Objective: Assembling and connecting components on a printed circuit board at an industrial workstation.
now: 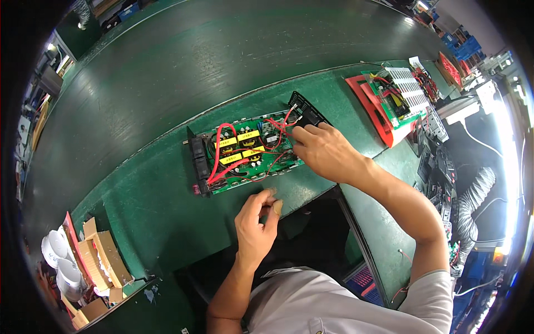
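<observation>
A green circuit board assembly [261,162] lies on the green bench, with yellow-labelled transformers [248,135] and thick red wires [216,158] on it. Black end pieces sit at both sides: a block-like end panel [199,157] on the left and a tilted vented panel [303,104] on the right. My right hand [328,150] is closed over the board's right end, beside thin red wires with pale connectors [295,111]; its fingertips are partly hidden. Nearer to me, my left hand [257,225] is held off the board with thumb and fingers pinched. Whatever it pinches is too small to name.
A red tray [370,108] with another green board assembly [397,100] stands at the right. Black parts [436,172] and a flexible grey duct [473,203] lie beyond it. An open cardboard box [103,259] and white rolls [67,275] are at lower left. A dark belt-like surface [222,61] curves behind.
</observation>
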{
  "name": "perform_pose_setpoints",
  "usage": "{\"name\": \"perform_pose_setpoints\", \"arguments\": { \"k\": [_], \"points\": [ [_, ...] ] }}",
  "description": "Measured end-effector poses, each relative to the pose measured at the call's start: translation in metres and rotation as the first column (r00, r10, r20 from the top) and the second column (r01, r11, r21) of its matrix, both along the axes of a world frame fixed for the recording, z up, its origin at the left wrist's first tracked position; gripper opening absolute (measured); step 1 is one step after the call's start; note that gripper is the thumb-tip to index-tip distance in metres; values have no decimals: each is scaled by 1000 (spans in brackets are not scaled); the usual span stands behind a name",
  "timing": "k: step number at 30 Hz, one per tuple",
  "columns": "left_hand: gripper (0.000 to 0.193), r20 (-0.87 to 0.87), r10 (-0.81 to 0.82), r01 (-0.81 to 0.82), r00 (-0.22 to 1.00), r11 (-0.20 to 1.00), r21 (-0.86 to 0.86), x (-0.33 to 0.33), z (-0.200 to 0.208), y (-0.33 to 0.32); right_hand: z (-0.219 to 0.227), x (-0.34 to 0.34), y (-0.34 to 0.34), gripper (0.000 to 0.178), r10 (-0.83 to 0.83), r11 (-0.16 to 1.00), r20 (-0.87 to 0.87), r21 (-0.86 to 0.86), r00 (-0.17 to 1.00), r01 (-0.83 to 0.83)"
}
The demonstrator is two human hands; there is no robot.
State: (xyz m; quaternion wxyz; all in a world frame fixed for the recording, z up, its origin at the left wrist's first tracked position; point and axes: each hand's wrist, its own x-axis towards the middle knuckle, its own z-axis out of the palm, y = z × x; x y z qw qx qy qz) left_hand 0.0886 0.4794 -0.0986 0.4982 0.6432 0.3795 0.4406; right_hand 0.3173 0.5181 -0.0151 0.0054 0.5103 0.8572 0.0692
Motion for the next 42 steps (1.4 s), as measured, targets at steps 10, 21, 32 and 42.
{"name": "perform_pose_setpoints", "arguments": {
  "k": [10,21,32,42],
  "points": [
    [25,5,-7,7,1000,1000,-1,2,7,7,6,-4,9,2,-23,999,88,-20,996,25],
    [29,-164,149,-79,975,925,372,-45,42,19,-36,-8,-57,16,-117,960,-562,148,819,238],
    [82,-794,118,-107,596,992,67,-43,87,135,-62,3,-81,13,-78,976,-715,87,695,199],
    [83,-223,36,-83,974,975,-205,-57,37,245,-68,14,-83,10,-107,971,-786,49,609,234]
  ]
}}
